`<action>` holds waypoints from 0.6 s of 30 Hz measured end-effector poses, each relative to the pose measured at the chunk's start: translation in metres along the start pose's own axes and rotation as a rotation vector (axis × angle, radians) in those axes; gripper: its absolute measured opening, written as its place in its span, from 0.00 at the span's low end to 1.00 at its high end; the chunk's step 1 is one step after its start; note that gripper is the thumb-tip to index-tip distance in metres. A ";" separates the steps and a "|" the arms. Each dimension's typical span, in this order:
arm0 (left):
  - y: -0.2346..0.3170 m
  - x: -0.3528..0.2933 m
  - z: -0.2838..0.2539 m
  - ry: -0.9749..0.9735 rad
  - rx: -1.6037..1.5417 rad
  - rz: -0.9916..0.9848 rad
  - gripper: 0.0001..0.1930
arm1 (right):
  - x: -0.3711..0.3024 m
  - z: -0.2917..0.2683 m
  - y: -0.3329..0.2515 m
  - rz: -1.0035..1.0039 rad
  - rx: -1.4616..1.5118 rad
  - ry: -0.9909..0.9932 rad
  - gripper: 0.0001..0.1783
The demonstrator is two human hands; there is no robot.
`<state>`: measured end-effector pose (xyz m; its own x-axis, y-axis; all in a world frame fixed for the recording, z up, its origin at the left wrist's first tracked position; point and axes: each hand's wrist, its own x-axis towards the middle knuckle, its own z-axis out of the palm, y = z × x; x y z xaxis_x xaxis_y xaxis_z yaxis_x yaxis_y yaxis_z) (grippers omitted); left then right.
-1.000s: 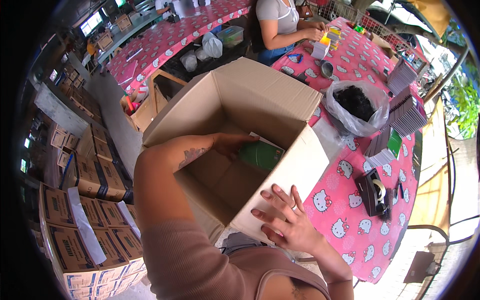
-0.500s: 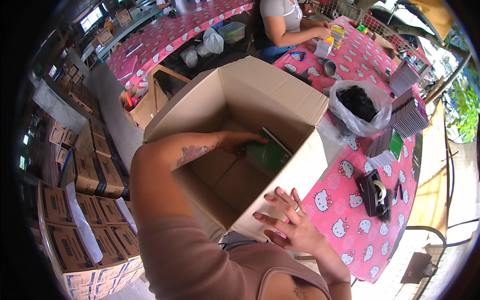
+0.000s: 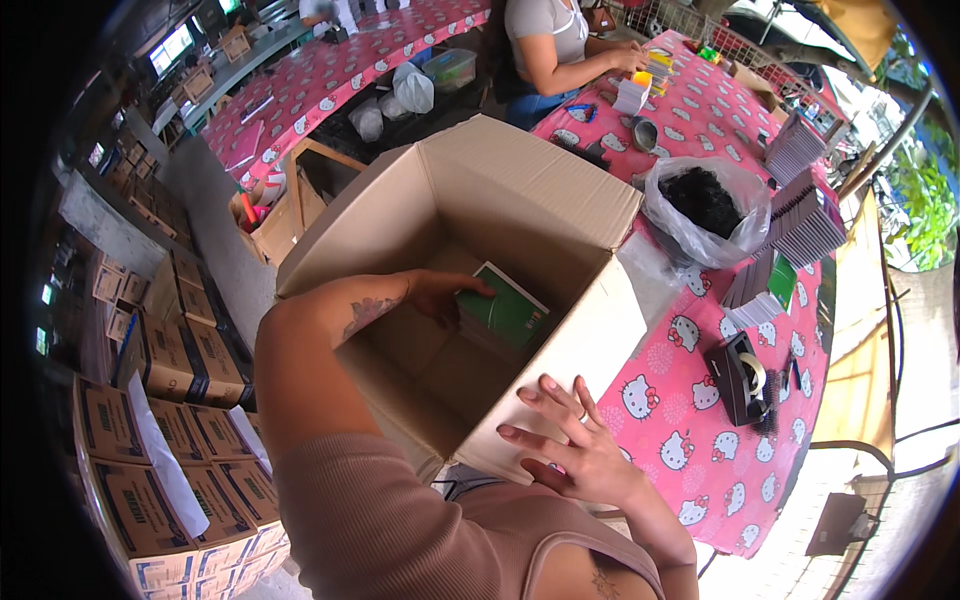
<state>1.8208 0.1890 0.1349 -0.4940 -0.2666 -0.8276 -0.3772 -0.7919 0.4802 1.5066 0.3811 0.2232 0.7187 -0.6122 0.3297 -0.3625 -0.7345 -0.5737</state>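
The left hand (image 3: 440, 295) holds a green pack (image 3: 508, 312) down inside the big box (image 3: 560, 190). The right hand (image 3: 575, 450), open and empty, steadies the box's side. Next, I think, the pack must lie flat

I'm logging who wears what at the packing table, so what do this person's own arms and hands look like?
Both hands are bare, with no gloves. The left arm is bare from the hand up past the elbow and bears a dark tattoo on the forearm; a dusty pink sleeve covers the upper arm. The right hand wears a thin ring on one finger and has long, pale nails.
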 end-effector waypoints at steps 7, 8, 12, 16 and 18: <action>-0.007 0.040 -0.009 0.032 0.002 0.037 0.29 | -0.003 0.005 0.002 0.003 0.020 0.037 0.33; -0.010 0.043 -0.013 0.010 -0.009 0.030 0.32 | -0.003 0.005 0.001 0.005 0.020 0.034 0.32; -0.042 0.052 -0.043 -0.135 0.416 0.443 0.32 | -0.002 0.006 -0.003 -0.016 0.011 0.043 0.32; -0.012 0.028 -0.010 -0.110 0.279 0.313 0.27 | -0.002 0.003 0.000 0.024 0.022 0.050 0.32; 0.005 0.012 0.015 -0.078 0.046 0.180 0.23 | -0.003 0.002 -0.002 0.032 0.028 0.050 0.32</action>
<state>1.8008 0.1904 0.1315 -0.6155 -0.3570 -0.7026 -0.3113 -0.7089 0.6329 1.5063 0.3845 0.2219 0.6764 -0.6493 0.3477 -0.3675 -0.7066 -0.6047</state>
